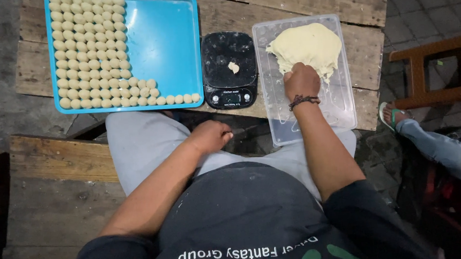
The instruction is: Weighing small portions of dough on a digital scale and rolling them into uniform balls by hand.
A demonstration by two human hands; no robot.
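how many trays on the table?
2. A blue tray at the left, holding rows of small dough balls; a clear plastic tray at the right, holding the dough lump that the right hand grips. Black scale sits between them.

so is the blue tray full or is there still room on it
Partly full. Dough balls pack the blue tray's left side and front edge in rows; its upper right area is bare.

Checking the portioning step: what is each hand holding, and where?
The right hand grips the near edge of the dough lump in the clear tray. The left hand holds nothing visible.
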